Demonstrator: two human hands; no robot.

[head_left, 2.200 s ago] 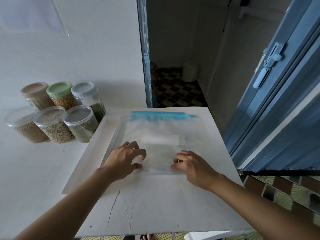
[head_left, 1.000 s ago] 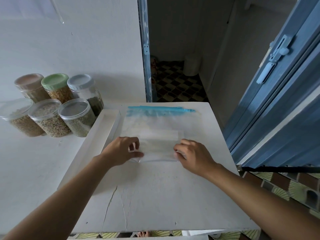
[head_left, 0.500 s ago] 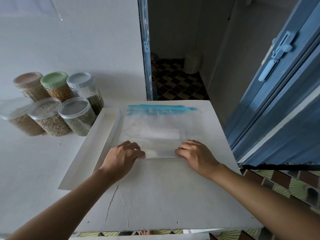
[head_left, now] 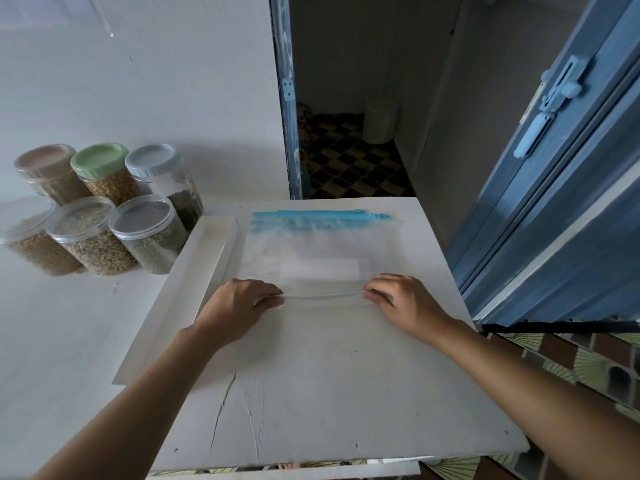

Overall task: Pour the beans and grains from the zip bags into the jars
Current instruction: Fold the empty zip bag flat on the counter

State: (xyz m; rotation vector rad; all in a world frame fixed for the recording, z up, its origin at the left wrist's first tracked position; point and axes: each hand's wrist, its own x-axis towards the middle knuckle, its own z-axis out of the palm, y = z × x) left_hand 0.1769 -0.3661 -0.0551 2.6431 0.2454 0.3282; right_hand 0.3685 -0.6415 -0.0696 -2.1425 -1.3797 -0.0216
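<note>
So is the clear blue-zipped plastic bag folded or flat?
Folded: the clear plastic zip bag has a crease along its near edge, between the left hand and right hand.

Six jars at the left, in two rows of three. Far row: one brown lid, one green lid, one grey lid. Near row: three clear lids. One zip bag on one white table, with one blue strip at its far edge. One left hand and one right hand, two in all. One blue door at the right, with one latch. One white bin far back.
</note>
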